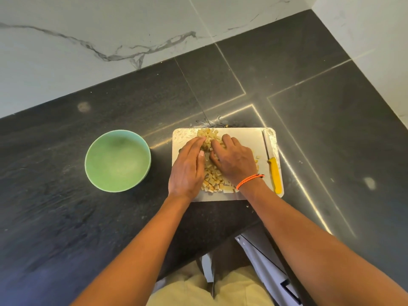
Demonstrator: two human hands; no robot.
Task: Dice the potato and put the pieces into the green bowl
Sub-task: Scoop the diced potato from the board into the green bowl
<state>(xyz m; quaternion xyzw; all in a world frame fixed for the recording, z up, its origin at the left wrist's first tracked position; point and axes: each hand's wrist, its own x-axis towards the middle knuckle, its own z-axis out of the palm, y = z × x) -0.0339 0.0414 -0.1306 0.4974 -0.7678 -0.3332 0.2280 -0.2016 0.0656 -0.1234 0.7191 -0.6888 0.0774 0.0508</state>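
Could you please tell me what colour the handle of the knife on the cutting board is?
The knife has a yellow handle, seen in the head view.

Dark stone counter (pixel 309 133) carries green bowl (pixel 117 161) and cutting board (pixel 247 138).
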